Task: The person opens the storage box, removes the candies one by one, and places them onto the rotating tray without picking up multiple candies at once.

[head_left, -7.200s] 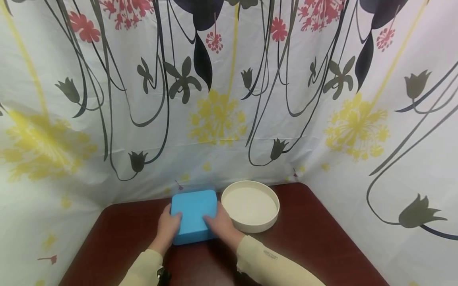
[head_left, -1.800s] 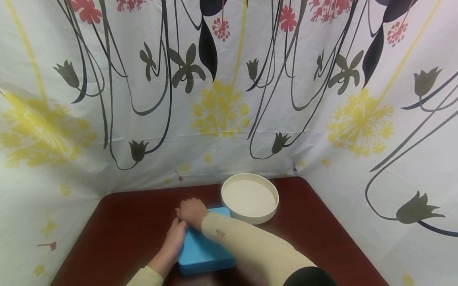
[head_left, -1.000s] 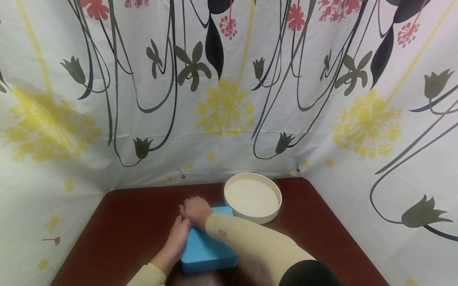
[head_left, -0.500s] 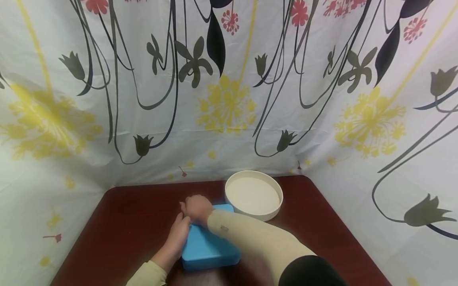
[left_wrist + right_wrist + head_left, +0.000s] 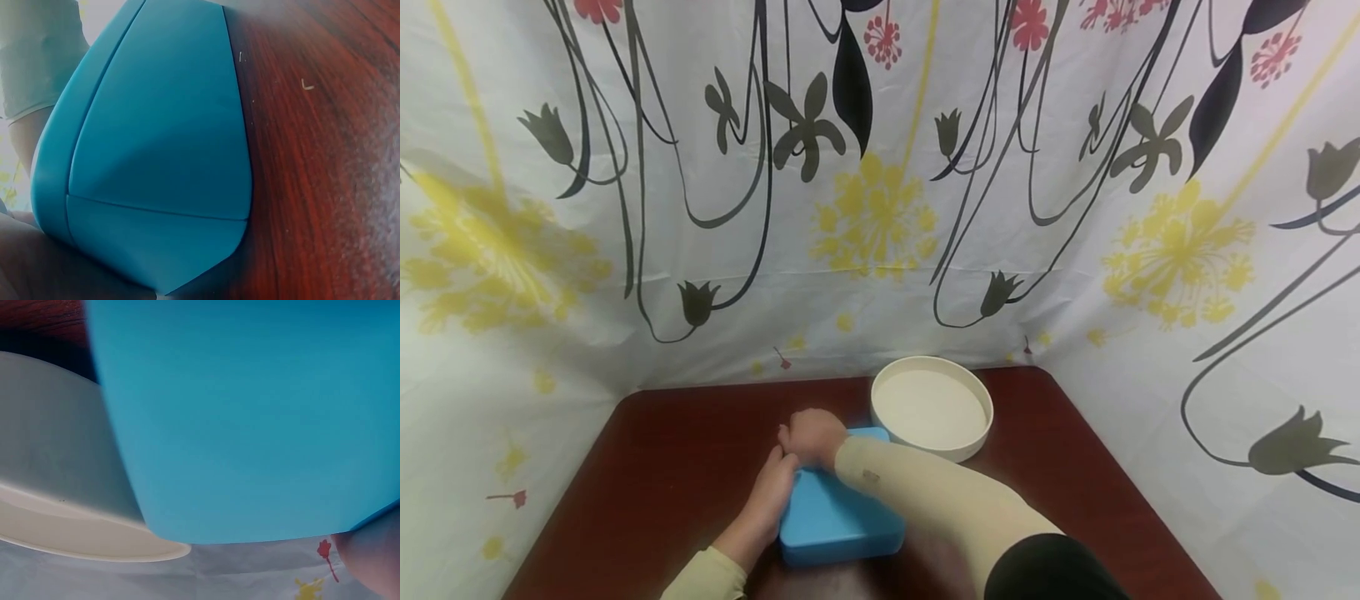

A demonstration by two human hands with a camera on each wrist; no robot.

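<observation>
A blue lidded box (image 5: 842, 517) lies on the dark red table in the head view. My left hand (image 5: 771, 492) holds its left side, the thumb near the far left corner. Reaching across the top, my right hand (image 5: 812, 437) grips the far left edge with curled fingers, close to the left thumb. Its fingertips are hidden. Seams run along the side of the box (image 5: 162, 125) in the left wrist view, and the left hand (image 5: 50, 262) is dark at lower left. A bit of the right hand (image 5: 375, 556) touches the box edge in the right wrist view.
A round cream tray (image 5: 931, 408) stands just behind and right of the box. The table (image 5: 685, 450) has a floral curtain (image 5: 865, 208) at its back and sides. My right sleeve (image 5: 925, 492) covers part of the box's right side.
Compared with the oldest frame, the box is nearer me, and my right hand has moved from its right side across to its far left edge. Lately the hands have hardly moved.
</observation>
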